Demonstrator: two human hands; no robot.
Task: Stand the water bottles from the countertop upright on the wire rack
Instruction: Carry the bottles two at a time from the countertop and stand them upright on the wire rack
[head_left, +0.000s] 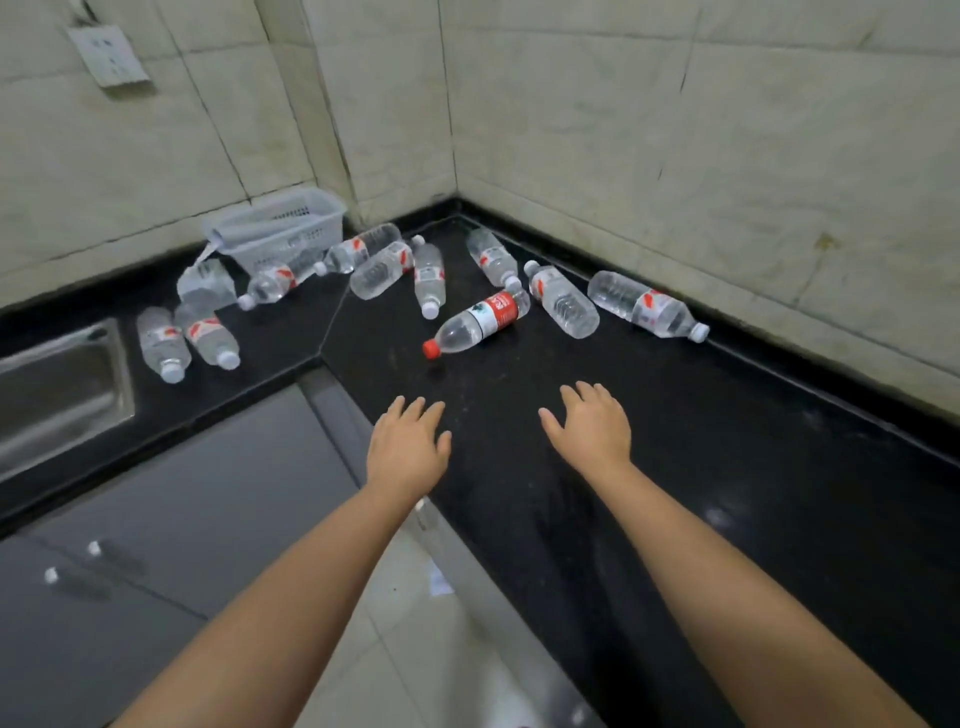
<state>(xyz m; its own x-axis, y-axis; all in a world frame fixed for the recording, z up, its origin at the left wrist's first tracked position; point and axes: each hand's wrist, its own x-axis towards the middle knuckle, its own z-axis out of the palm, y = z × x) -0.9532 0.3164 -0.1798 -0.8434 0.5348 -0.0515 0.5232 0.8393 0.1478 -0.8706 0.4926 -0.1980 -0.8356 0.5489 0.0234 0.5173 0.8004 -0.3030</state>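
Note:
Several clear plastic water bottles lie on their sides on the black countertop (727, 467), spread around its inner corner. The nearest one is a red-capped bottle (475, 325) with a red and white label. A white-capped bottle (647, 305) lies along the right wall, and two more bottles (162, 345) lie at the left beside the sink. My left hand (408, 449) and my right hand (592, 426) hover flat over the counter's front, fingers spread, holding nothing, a short way in front of the red-capped bottle. No wire rack is in view.
A tipped white plastic basket (280, 223) rests against the tiled back wall. A steel sink (57, 395) is set into the counter at far left. Grey cabinet doors (156, 519) sit below. A wall socket (106, 57) is at upper left.

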